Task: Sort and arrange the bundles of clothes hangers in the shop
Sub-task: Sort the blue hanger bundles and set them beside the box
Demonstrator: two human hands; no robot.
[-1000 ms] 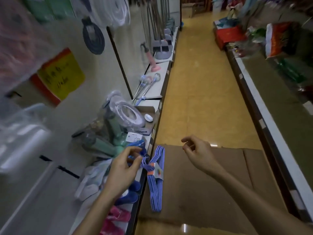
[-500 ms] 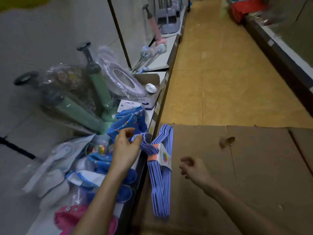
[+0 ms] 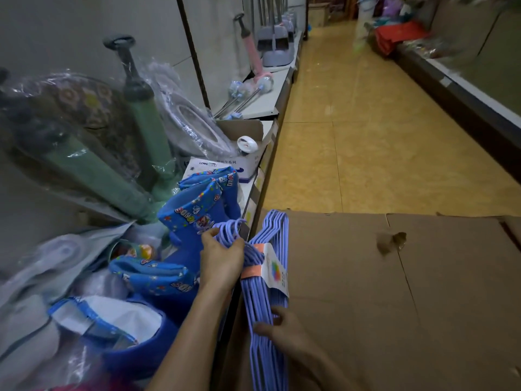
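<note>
The white box [image 3: 225, 166] on the shelf [image 3: 270, 107] reads "LONG" beside small Chinese characters; the blue boots [image 3: 197, 213] carry cartoon prints with lettering too broken to read. The bundle of purple hangers [image 3: 267, 303] wears an orange band and a white tag with a coloured dot. Since half a second ago the right hand [image 3: 284, 330] has dropped onto the bundle's lower end, its grip curled round the wires. The left hand [image 3: 222, 256] still pinches the hooks at the shelf's front edge. The bundle lies along the left edge of the cardboard [image 3: 394, 306].
</note>
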